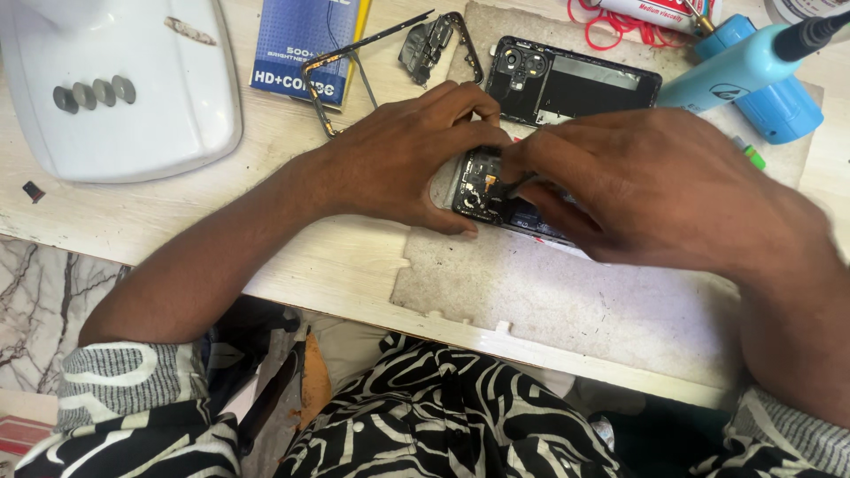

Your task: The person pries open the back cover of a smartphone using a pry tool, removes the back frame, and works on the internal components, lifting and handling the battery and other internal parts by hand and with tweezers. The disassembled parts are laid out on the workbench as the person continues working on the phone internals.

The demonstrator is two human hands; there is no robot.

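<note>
The left hand [403, 155] grips the top end of an opened phone [482, 186] and holds it down on the grey mat [567, 301] on the desk [336, 265]. The right hand [655, 190] is closed around a thin dark tool [521, 184], its tip touching the phone between both hands. Beyond the fingers lies a black back cover [575, 84].

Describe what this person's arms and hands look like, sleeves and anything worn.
Both hands, left hand and right hand, are bare: no gloves, rings or watch visible. Forearms are uncovered. Short sleeves end in grey-and-white ribbed cuffs on a black-and-white patterned shirt.
</note>
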